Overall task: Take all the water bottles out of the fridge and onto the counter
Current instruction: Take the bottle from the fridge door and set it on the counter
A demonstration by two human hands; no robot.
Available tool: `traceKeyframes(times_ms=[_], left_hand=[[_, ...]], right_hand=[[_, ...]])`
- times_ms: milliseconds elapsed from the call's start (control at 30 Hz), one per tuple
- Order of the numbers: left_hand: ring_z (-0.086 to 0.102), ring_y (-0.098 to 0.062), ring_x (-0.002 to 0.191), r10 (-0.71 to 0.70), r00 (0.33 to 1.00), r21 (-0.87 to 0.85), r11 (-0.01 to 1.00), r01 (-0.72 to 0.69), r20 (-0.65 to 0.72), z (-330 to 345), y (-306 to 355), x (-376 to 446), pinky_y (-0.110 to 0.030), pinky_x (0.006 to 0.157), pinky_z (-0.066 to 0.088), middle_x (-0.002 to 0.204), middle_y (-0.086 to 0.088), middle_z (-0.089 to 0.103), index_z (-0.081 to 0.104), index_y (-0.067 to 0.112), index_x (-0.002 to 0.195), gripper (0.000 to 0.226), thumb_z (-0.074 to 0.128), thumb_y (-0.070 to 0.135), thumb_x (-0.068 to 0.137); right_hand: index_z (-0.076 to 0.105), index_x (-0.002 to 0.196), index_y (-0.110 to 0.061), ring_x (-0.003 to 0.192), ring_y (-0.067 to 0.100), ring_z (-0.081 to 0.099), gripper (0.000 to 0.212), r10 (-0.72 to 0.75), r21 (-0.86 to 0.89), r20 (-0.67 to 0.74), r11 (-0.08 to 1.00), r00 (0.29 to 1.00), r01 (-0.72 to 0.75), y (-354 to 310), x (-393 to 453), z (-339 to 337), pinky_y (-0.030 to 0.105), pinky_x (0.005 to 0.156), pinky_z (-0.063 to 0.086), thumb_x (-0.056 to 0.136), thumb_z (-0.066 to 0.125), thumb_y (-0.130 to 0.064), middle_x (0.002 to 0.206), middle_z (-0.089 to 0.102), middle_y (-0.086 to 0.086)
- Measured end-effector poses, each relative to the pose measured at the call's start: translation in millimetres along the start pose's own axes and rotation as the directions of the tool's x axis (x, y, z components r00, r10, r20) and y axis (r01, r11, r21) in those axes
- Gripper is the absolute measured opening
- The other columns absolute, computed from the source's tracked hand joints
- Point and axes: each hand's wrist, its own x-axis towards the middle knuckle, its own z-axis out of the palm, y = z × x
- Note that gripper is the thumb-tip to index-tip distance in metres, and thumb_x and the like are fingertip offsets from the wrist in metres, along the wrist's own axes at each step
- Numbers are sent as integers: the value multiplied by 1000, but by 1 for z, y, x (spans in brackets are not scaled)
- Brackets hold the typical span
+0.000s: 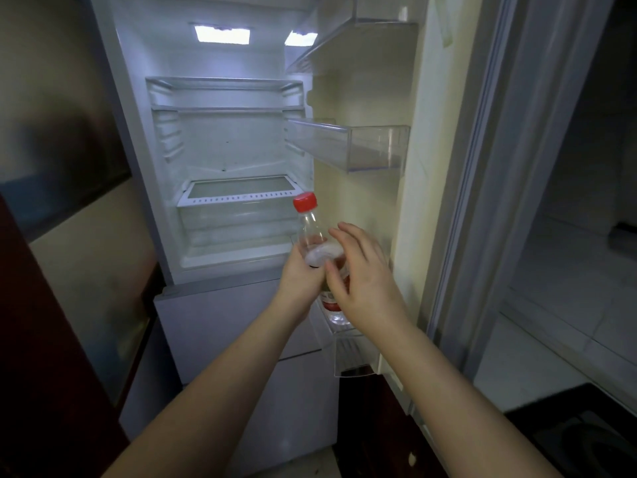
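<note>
The two forearms reach up from the bottom of the view toward the open fridge door. The left hand [299,270] has its grip wrapped round the lower body of a clear water bottle [312,232] with a red cap [305,201], holding it tilted a little to the left, neck and cap standing clear above the fingers. The right hand [362,270] is beside it with fingers relaxed and spread, grasping nothing, its fingertips touching or almost touching the bottle's right side. Below and partly behind that hand, a second bottle [332,307] with a red label stands in the lowest door bin [355,357]. To do this step well, I judge the left grip should stay firm on the wet-looking plastic and lift the bottle clear of the bin wall before swinging it toward the bench, while the right hand drops onto the second bottle. Farther in, the fridge [238,143] interior shows bare shelves and a crisper drawer [234,215], and the upper door bin [348,146] holds no bottle. The bench is not clearly in view.
</note>
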Motion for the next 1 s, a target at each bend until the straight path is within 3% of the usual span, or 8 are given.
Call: traceKeyframes(times_ms=[133, 233, 367, 433, 500, 600, 1000], left_hand=[[67, -16, 84, 47, 998, -101, 994, -50, -30, -6, 15, -10, -27, 72, 54, 94, -12, 69, 59, -2, 113, 30, 69, 2, 85], [68, -9, 78, 26, 997, -190, 981, -40, -78, -14, 22, -19, -24, 70, 54, 89, -3, 69, 58, 10, 108, 28, 69, -1, 85], [69, -10, 79, 14, 997, -223, 974, -30, -72, -34, 32, -37, -27, 72, 54, 92, -2, 69, 56, 14, 107, 33, 69, -4, 83], [70, -8, 78, 22, 999, -196, 980, -29, -38, -45, 37, -48, -24, 70, 54, 87, 3, 71, 58, 17, 102, 31, 70, -5, 83], [70, -7, 76, 31, 999, -170, 985, -27, 16, -53, 43, -62, -22, 68, 55, 81, 6, 73, 59, 20, 99, 31, 70, -4, 83], [70, -9, 78, 24, 994, -161, 987, -7, 107, -59, 48, -81, -23, 70, 57, 90, 1, 70, 58, 20, 102, 32, 70, -3, 83], [70, -23, 87, -14, 890, -97, 993, 65, 456, -21, 45, -142, -34, 77, 58, 97, -10, 70, 55, 9, 117, 52, 79, 13, 71]], right_hand=[[54, 131, -10, 128, 14, 40, 41, 16, 7, 4, 1000, 1000, -16, -7, -9, -8, 10, 110, 18, 95, 51, -30, 136, 51, 4], [55, 130, -11, 127, 15, 42, 43, 26, -8, 28, 1000, 999, -26, -14, -16, -14, 13, 108, 22, 96, 47, -35, 136, 51, 3], [52, 134, -12, 127, 10, 39, 45, 74, -28, 30, 997, 997, -73, -28, -26, -21, 2, 105, 13, 95, 49, -34, 137, 50, 3], [49, 137, -14, 126, 9, 38, 45, 97, -57, 20, 994, 995, -96, -36, -33, -25, 5, 104, 16, 95, 53, -30, 137, 50, 2], [47, 138, -15, 126, 13, 41, 45, 143, -82, -12, 986, 990, -144, -44, -40, -29, 18, 105, 27, 95, 54, -29, 136, 50, 2], [47, 138, -14, 125, 19, 45, 47, 184, -124, -65, 974, 981, -191, -53, -52, -39, 34, 104, 38, 93, 56, -26, 135, 52, 4], [36, 145, -21, 129, 12, 40, 52, 383, -230, -137, 885, 913, -406, -66, -126, -111, 30, 104, 36, 97, 53, -33, 139, 47, -1]])
